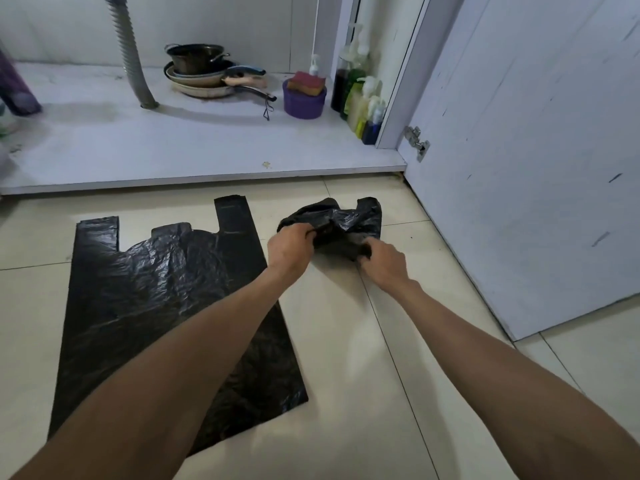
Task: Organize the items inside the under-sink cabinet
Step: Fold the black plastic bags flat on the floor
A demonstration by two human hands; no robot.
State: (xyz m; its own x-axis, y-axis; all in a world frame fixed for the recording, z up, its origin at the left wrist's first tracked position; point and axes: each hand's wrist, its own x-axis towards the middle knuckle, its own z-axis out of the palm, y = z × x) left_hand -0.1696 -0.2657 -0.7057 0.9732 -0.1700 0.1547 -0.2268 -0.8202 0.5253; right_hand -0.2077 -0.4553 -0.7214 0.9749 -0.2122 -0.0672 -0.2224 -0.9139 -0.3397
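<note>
The left hand (289,249) and right hand (384,259) both grip a crumpled black shiny plastic bag (341,220) near the middle of the frame. Their fingers are curled into the bag, so the fingertips are hidden. The bag rests on the floor of smooth pale square tiles (349,348).

Just to the left, a second black plastic bag with two handles (166,306) lies flat and wrinkly. The left arm covers part of it.

Higher up is the white, stained cabinet floor (173,143). A grey ribbed hose (129,53) goes down into it, and its top is cut off. Beside the hose is a stack of dark metal pans (204,76). Next comes a round purple tub (304,102) with a red and yellow sponge (306,83) on top. A row of pump bottles (360,95) stands at the right wall, too bunched together to count. The white scratched cabinet door (519,150) stands open on the right. A blurry purple thing (17,88) is cut off at the left edge.
</note>
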